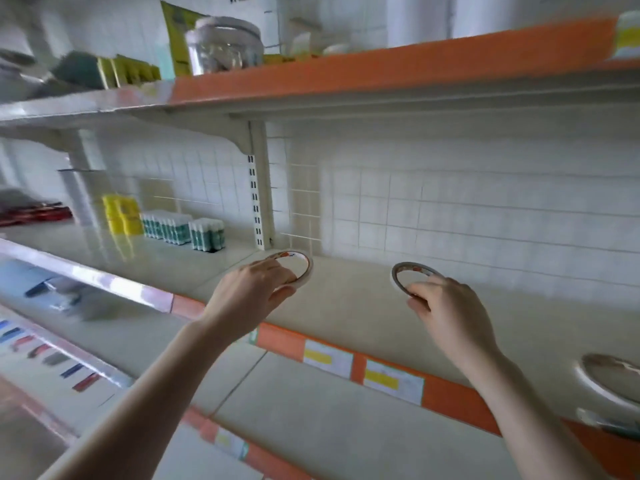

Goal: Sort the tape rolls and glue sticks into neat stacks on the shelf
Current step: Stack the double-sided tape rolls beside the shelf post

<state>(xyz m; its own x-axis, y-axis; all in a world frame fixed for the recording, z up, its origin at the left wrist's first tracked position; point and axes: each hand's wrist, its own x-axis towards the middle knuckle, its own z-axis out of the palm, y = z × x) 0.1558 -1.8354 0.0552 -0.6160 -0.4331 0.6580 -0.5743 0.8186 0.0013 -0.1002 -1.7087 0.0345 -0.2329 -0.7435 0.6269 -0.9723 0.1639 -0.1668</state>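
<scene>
Two thin tape rolls are in play on the middle shelf point(346, 306). The left tape roll point(304, 263) sits just past centre, toward 12 o'clock, and the left hand point(249, 292) grips it, fingers curled over its near rim, thumb underneath on the near side. Whether it lies flat on the shelf or is lifted slightly, I cannot tell. Over at 3 o'clock from it, well apart, the right tape roll point(407, 271) is tilted, its far edge raised, and the right hand point(446, 308) pinches its near rim between thumb and curled fingers. Both rolls are white-edged with a reddish print on the inner card.

Out at 9 o'clock along the same shelf, against the tiled back wall point(450, 220), the glue sticks point(183, 228) stand upright in two tight white-and-green blocks, side by side. Just beside them, farther toward 9, is a yellow pack point(121, 214), and beyond that something red point(34, 213), blurred.

Down at 4 o'clock, at the frame's edge, another tape roll point(609, 379) lies near the shelf's front lip, blurred. The lip carries an orange strip point(450, 389) with white-and-yellow price labels point(393, 379).

Up at 12 o'clock, the upper shelf point(381, 74) holds a clear jar point(221, 46) and green-yellow packs point(128, 69).
</scene>
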